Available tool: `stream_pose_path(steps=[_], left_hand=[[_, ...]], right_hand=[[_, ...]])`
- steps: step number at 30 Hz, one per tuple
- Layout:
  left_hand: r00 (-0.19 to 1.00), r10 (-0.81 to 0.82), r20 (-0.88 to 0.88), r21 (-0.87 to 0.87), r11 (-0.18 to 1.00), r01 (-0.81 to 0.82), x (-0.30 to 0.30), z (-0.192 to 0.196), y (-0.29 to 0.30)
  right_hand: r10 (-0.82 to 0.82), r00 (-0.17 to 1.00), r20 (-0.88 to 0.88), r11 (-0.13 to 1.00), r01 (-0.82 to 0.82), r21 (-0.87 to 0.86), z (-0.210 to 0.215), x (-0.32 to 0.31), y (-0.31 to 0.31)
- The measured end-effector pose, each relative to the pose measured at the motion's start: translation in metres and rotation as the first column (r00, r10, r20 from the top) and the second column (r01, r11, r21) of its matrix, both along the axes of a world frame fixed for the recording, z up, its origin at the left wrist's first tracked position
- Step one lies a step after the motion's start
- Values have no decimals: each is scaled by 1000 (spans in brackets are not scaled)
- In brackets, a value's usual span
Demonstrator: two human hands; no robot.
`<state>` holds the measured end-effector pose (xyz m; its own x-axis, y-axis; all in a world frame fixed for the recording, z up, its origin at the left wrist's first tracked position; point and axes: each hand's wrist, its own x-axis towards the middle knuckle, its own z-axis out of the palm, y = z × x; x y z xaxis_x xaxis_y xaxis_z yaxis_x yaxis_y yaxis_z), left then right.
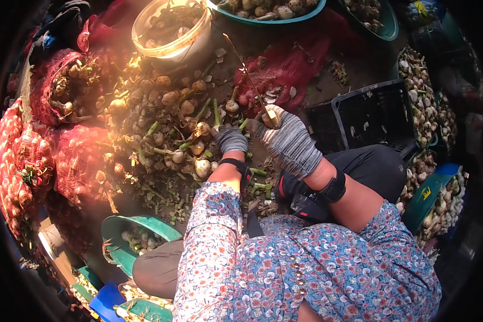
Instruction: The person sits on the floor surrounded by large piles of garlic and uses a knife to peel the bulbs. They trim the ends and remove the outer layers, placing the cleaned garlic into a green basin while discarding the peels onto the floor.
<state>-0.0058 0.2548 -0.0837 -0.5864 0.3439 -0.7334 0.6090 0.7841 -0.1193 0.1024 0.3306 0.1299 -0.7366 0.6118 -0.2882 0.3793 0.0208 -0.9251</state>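
Note:
My left hand (231,140), in a grey knit glove with bare fingertips, is closed at the edge of a heap of garlic bulbs (161,115). A green garlic stalk (216,112) stands up at its fingertips; the bulb end is hard to make out. My right hand (291,144), in a similar striped glove, is raised to the right of it. Its fingers wrap a wooden handle (272,117) from which a long, thin, dark blade (245,70) points up and left, apart from the garlic. Cut green stalk pieces (260,188) lie below my left hand.
A white bucket (190,43) and a teal basin (273,20) stand at the far side. Red mesh sacks (86,161) bulge on the left. Beside my right knee sits a black crate (370,118), with heaped bulbs (416,91) beyond. A green tub (126,244) rests near my left knee.

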Motion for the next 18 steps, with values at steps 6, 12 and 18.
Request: stream_pose_path(steps=[6, 12, 18], left_hand=[[996, 28, 87, 152, 988, -41, -22, -18, -34], [959, 36, 279, 374, 916, -143, -47, 23, -115], [916, -393, -77, 300, 867, 397, -17, 134, -155]], right_hand=[[223, 969, 103, 970, -231, 71, -33, -3, -16], [566, 674, 474, 687, -704, 180, -19, -4, -30], [644, 545, 537, 528, -825, 203, -24, 1, -46]])
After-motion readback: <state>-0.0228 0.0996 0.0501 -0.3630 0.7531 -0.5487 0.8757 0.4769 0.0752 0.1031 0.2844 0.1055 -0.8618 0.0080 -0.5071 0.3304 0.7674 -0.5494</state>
